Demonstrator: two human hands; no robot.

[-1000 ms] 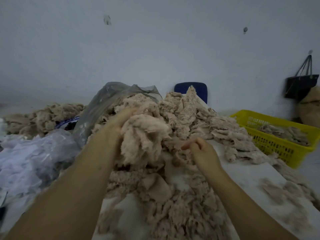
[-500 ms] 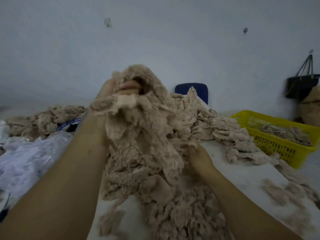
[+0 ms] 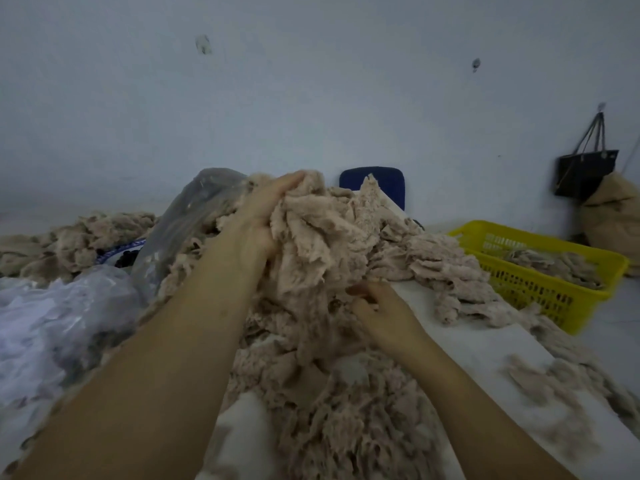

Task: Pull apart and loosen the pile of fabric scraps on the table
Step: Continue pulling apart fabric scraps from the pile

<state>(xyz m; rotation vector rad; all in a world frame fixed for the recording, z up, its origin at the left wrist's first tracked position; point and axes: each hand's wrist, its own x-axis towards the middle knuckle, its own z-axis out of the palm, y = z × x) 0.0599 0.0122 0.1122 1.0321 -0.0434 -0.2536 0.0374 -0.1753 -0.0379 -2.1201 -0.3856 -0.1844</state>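
Grey plastic bag at left: contents unclear. Left hand grips raised clump atop pile of fabric scraps on table. Right hand curls fingers into pile lower down, likely anchoring. Step: pulling apart. Next: separate hands, shake clump loose. Yellow basket at right holds few loose scraps.

I see my left hand gripping a raised clump atop the pile of fabric scraps, right hand lower with fingers curled into it, white table beneath, yellow basket at right, plastic bag behind.
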